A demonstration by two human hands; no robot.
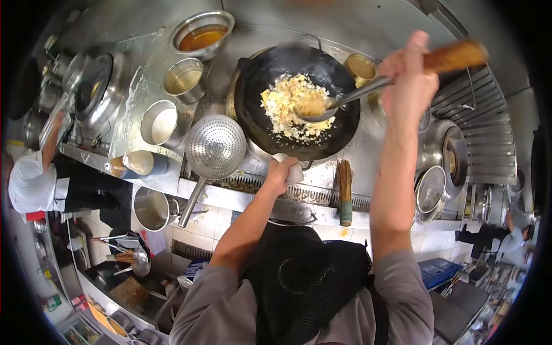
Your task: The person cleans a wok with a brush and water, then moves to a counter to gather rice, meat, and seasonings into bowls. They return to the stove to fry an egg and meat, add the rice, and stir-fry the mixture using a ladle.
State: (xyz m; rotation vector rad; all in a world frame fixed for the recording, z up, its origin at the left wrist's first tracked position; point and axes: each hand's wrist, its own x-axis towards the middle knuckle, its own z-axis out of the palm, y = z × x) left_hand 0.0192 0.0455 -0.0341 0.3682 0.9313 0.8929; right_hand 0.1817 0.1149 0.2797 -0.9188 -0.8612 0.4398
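Left hand (283,172) clamped on wok (299,103) handle with cloth, right hand (409,77) gripping ladle (345,100) in fried rice (287,106)

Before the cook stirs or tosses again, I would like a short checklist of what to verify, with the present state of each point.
1. Left hand grips the wok at its near edge through a white cloth: ok.
2. Right hand is closed around the wooden handle of the ladle: ok.
3. The ladle's bowl sits in the food, inside the wok: ok.
4. No food is seen outside the wok: ok.
5. Strainer lies clear of the wok's left rim: cannot tell, they look very close.
6. Flame under the wok: cannot tell, hidden.
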